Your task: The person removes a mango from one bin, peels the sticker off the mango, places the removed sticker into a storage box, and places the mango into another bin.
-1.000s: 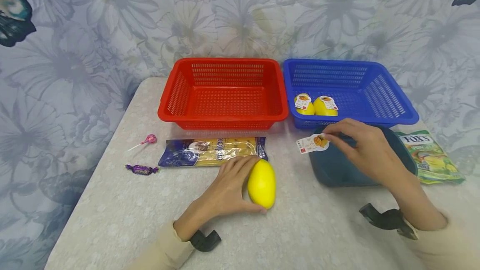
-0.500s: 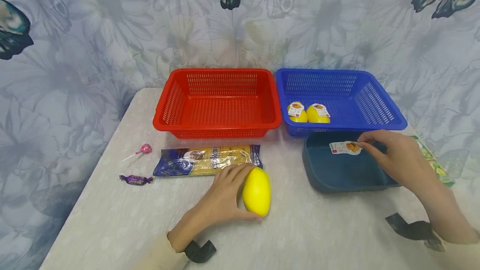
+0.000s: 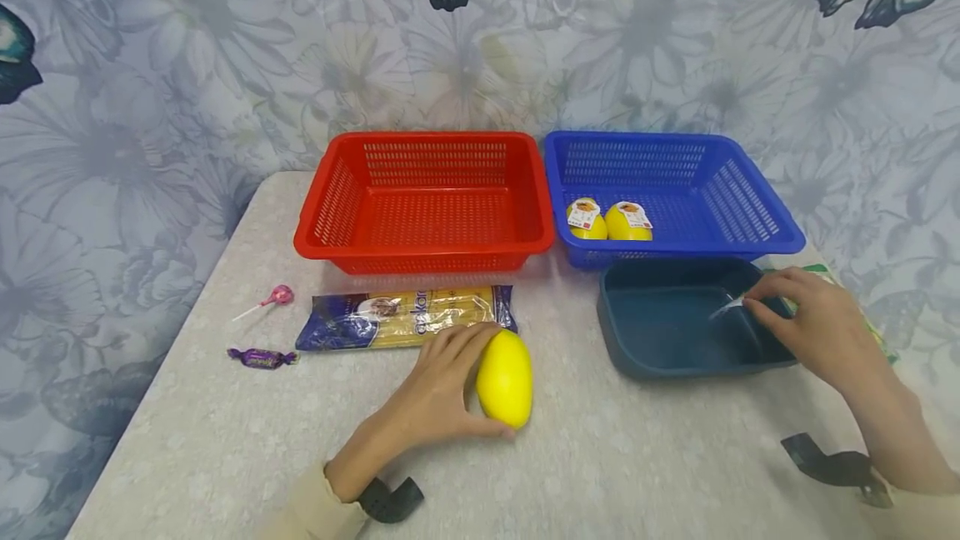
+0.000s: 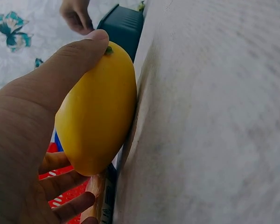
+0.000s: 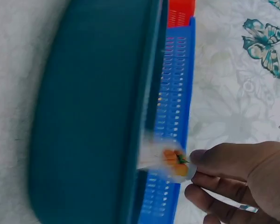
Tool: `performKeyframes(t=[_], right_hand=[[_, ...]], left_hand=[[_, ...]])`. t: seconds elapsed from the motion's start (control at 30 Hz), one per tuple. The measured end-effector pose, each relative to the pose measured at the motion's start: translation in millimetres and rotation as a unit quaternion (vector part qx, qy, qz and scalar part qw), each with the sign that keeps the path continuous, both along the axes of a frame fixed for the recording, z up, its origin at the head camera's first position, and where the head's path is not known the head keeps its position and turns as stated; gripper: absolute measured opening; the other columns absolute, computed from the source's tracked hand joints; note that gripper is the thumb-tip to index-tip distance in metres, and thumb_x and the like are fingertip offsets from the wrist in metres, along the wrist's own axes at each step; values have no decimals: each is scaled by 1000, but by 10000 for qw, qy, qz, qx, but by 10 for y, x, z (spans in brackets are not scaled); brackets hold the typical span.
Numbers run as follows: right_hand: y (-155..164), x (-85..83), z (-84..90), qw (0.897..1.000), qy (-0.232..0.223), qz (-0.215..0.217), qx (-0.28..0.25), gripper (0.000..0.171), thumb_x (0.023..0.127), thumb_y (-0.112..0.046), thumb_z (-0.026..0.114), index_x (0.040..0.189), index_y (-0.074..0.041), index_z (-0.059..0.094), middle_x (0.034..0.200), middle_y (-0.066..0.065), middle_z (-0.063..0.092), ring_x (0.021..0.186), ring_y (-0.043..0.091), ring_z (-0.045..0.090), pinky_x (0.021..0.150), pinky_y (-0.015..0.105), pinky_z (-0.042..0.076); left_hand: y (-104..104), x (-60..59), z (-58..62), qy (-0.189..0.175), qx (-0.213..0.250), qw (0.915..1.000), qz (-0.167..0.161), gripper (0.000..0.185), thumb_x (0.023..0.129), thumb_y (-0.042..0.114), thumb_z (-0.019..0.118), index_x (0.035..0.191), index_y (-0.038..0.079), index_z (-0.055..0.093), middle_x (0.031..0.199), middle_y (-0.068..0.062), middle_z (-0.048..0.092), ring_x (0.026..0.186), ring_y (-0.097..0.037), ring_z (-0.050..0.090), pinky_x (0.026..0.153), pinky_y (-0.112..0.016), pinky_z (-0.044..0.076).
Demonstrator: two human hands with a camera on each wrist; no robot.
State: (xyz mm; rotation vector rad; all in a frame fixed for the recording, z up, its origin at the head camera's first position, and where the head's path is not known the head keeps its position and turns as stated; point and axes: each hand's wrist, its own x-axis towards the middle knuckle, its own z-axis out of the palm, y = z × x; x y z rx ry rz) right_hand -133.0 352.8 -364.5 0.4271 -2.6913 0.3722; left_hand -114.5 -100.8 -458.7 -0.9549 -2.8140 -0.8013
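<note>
Sticker (image 5: pixel 170 161) is hanging pinched in right hand (image 3: pixel 813 327) over the dark tray (image 3: pixel 660 357); left hand (image 3: pixel 442 390) is gripping the peeled yellow egg (image 3: pixel 505 378) on the table, not yet binned

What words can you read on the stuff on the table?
Pasta packet: white letters on the yellow part, too blurred to read.
Labels on the two yellow eggs in the blue basket: too small.
Label pinched by the right hand: blurred, only an orange picture.
Candy: no text readable.
</note>
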Motion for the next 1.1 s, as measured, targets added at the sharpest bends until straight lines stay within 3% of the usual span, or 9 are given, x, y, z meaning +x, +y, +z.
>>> performKeyframes(t=[0.2,0.5,0.83,0.9,1.1], right_hand=[[84,29,-35,9982,-445,-409,27,13,77,-3,82,84,-8,72,87,14,70,73,31,60,61,44,43],[124,62,-21,9987,-293,-405,-64,12,80,-3,79,89,-8,73,92,15,71,74,30,58,61,43,43],[-9,58,63,9997,-139,-148,-126,13,85,-5,75,99,-5,73,101,19,71,94,41,64,73,57,47],[-50,38,74,10000,-35,1,-80,15,85,-5,76,99,-6,74,100,16,71,91,38,65,72,52,48],[-167,-71,105,9986,287,436,-85,21,81,-3,79,101,-6,74,97,10,71,79,29,65,64,21,41]], left_hand=[[-1,-3,4,-35,-5,10000,-7,120,63,80,75,157,19,32,158,0,34,139,-27,30,112,-54,26],[5,-6,18,-47,-37,10000,4,120,63,78,76,157,19,31,159,2,33,140,-28,31,113,-54,26],[-2,-1,18,-125,-70,9999,28,120,63,77,77,157,19,31,159,3,33,139,-27,31,112,-54,26],[-1,-1,19,-128,-54,9999,28,120,63,77,77,157,19,31,159,4,33,139,-27,31,112,-54,26],[7,0,21,-88,-31,10000,21,120,63,78,77,157,19,31,158,4,34,139,-26,31,111,-54,27]])
